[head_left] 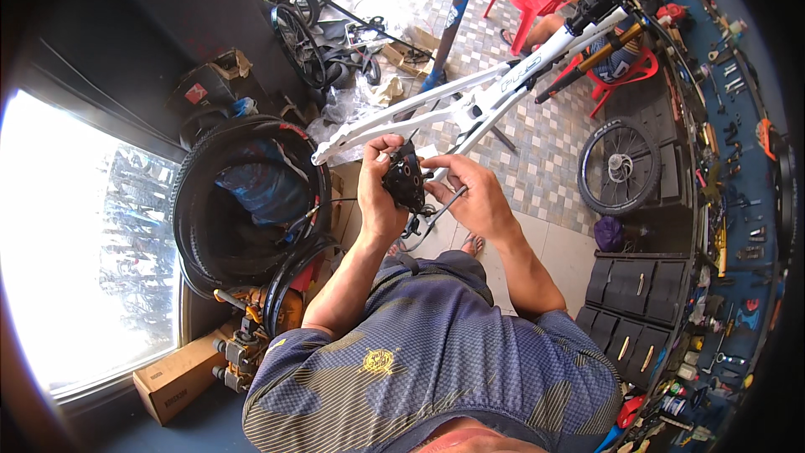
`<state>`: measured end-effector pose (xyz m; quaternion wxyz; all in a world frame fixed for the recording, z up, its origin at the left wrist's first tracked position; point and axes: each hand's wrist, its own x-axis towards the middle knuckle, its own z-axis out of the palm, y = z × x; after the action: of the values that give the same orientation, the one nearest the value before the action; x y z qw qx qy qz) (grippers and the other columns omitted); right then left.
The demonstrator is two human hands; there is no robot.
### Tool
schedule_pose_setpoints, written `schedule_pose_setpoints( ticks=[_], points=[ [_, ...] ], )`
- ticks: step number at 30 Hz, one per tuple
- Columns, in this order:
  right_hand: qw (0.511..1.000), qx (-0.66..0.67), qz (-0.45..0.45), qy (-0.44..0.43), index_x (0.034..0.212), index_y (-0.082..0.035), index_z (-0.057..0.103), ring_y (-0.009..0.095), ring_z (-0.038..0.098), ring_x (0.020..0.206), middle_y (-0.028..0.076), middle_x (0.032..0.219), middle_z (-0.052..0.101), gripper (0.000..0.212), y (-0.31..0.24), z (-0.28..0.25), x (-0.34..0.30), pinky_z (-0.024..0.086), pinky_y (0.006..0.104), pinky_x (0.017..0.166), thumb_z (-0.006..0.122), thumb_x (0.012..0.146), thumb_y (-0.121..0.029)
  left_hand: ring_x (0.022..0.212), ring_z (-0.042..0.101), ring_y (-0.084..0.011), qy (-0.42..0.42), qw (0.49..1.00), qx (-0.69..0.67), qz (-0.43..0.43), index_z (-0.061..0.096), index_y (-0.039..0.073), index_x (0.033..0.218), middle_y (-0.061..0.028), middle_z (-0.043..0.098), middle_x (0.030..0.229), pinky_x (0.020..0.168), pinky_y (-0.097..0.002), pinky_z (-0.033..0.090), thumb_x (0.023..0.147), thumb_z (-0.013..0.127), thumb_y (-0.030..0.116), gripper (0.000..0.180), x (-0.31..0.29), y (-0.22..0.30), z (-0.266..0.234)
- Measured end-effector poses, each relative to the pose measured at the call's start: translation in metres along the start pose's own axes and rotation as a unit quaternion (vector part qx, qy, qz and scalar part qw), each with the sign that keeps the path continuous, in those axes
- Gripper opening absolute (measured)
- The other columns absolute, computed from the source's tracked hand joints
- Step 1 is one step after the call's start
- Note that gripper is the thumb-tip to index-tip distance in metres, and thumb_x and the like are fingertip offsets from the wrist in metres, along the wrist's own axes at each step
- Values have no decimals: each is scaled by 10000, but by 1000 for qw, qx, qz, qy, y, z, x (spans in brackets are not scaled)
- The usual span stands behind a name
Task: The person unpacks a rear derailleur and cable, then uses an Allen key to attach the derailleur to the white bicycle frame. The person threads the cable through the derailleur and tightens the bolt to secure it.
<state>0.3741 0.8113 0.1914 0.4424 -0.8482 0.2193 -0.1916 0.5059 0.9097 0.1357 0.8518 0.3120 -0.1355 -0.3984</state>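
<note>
In front of my body, my left hand (380, 187) is closed around a black bicycle part (406, 178) with round bolt heads or holes on its face. Its thumb lies along the part's upper left side. From the other side, my right hand (476, 193) reaches in with thumb and fingertips pinched at the part's right edge. What sits between those fingertips is too small to make out. A dark cable (444, 207) curves below the part and ends against my right hand. Another thin black cable (342, 199) leads left from my left wrist.
Beyond my hands hangs a white bike frame (511, 84) on a blue stand post (457, 13). Tyres (189, 201) are stacked at left, by a cardboard box (180, 375). At right are a wheel (620, 166), black drawers (629, 285) and a tool board (746, 201). Someone sits on a red chair (629, 71).
</note>
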Motion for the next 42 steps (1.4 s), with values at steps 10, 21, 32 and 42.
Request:
schedule_pose_setpoints(
  ticks=[10, 21, 32, 42],
  points=[
    [995, -73, -52, 44, 986, -25, 696, 296, 661, 747, 127, 873, 685, 189, 15, 7, 1, 508, 384, 666, 746, 907, -190, 947, 638, -170, 3, 1000, -1, -10, 499, 53, 1213, -90, 572, 1067, 837, -308, 530, 940, 464, 248, 338, -3, -1, 2],
    [998, -43, -16, 34, 948, -27, 694, 342, 672, 758, 136, 853, 689, 245, 0, -5, -3, 524, 406, 693, 714, 939, -271, 950, 639, -171, -3, 1000, -2, -6, 499, 51, 1213, -91, 578, 1049, 829, -313, 537, 944, 460, 249, 336, -5, -1, 4],
    [988, -89, -111, 59, 1024, -50, 696, 331, 650, 726, 128, 853, 662, 170, 0, -2, -10, 510, 410, 663, 752, 879, -119, 935, 643, -196, 10, 999, -24, -19, 524, 70, 1186, -84, 611, 983, 824, -341, 546, 918, 487, 288, 348, -8, 7, 16],
    [952, -116, -252, 129, 936, -121, 748, 133, 486, 519, -14, 656, 549, 278, -68, -45, -36, 325, 305, 465, 890, 708, -192, 1100, 576, -309, -143, 989, -1, 48, 459, 23, 1214, -181, 467, 1216, 955, -438, 501, 870, 596, 427, 548, -56, 68, 70]
  ],
)
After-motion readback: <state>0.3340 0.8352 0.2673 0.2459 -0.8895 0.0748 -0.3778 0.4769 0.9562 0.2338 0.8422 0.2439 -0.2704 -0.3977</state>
